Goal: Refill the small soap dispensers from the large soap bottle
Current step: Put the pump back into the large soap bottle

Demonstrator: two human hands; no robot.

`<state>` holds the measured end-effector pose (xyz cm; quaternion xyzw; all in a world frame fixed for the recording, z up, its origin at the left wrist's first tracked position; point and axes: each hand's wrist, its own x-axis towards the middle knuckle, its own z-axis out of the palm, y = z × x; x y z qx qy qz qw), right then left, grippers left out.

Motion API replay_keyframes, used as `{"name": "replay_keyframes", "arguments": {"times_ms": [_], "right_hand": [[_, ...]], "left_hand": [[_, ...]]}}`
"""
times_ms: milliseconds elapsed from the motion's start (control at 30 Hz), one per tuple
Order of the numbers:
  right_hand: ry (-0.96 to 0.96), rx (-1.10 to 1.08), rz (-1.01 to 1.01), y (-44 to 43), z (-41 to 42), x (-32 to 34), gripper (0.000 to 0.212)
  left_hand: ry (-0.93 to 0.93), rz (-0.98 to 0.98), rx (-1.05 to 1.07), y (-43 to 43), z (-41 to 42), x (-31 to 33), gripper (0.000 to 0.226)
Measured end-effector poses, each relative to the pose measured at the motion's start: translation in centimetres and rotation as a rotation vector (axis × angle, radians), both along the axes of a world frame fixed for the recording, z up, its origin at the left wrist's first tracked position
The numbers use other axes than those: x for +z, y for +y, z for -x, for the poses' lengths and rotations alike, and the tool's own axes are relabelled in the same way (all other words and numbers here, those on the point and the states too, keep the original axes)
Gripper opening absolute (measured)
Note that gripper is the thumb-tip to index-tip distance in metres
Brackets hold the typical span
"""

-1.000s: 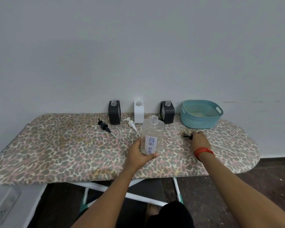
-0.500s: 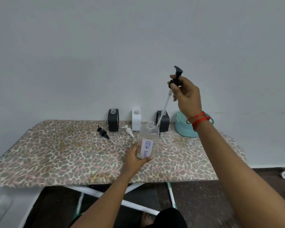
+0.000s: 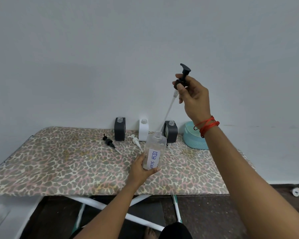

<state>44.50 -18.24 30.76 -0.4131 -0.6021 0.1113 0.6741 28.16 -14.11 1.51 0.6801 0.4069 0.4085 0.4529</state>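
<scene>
My left hand (image 3: 141, 167) grips the clear soap bottle (image 3: 154, 150) (labelled dish soap); my right hand (image 3: 192, 97) pinches its black pump (image 3: 183, 77) high above.

A single wide head-worn view faces forward and down at the nearby covered board (image 3: 59, 161) and wall (image 3: 93, 49).
</scene>
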Motion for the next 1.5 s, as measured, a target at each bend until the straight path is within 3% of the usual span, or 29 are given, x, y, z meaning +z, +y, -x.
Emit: {"name": "replay_keyframes", "arguments": {"times_ms": [167,300,467,667,767,867,1000,1200,1300,1400,1500], "right_hand": [[-0.030,-0.001,0.110,1.0,0.7,-3.4,0.027],[-0.201,-0.053,0.335,2.1,0.6,-8.6,0.028],[-0.136,-0.049,0.474,2.0,0.4,-14.3,0.029],[-0.042,-0.043,0.480,2.2,1.1,-15.9,0.032],[-0.054,-0.179,0.448,2.6,2.0,-16.0,0.033],[-0.061,-0.332,0.451,3.2,3.0,-16.1,0.052],[-0.058,-0.225,0.520,3.3,2.6,-15.7,0.070],[-0.052,0.041,0.492,2.5,0.4,-15.4,0.037],[-0.004,-0.052,0.496,2.5,1.4,-15.6,0.043],[-0.083,-0.260,0.483,3.2,3.0,-15.9,0.047],[-0.172,-0.316,0.494,3.5,3.9,-15.6,0.049]], "left_hand": [[-0.008,-0.003,-0.004,0.1,0.1,0.0,0.079],[-0.006,-0.004,-0.001,0.2,0.1,-0.2,0.077],[-0.004,0.005,0.000,0.5,0.0,-0.5,0.088],[0.028,0.027,0.026,0.8,0.0,-1.0,0.092],[0.031,0.023,0.026,0.8,-0.1,-1.1,0.095],[0.035,0.019,0.018,0.8,-0.2,-1.0,0.095],[0.026,0.016,0.030,1.0,0.0,-1.0,0.091],[0.045,0.012,0.040,1.1,-0.1,-1.3,0.094],[0.050,0.006,0.042,1.0,-0.1,-1.1,0.095],[0.057,0.002,0.032,0.8,-0.1,-0.9,0.088],[0.056,0.014,0.026,0.8,-0.2,-1.0,0.087]]}}
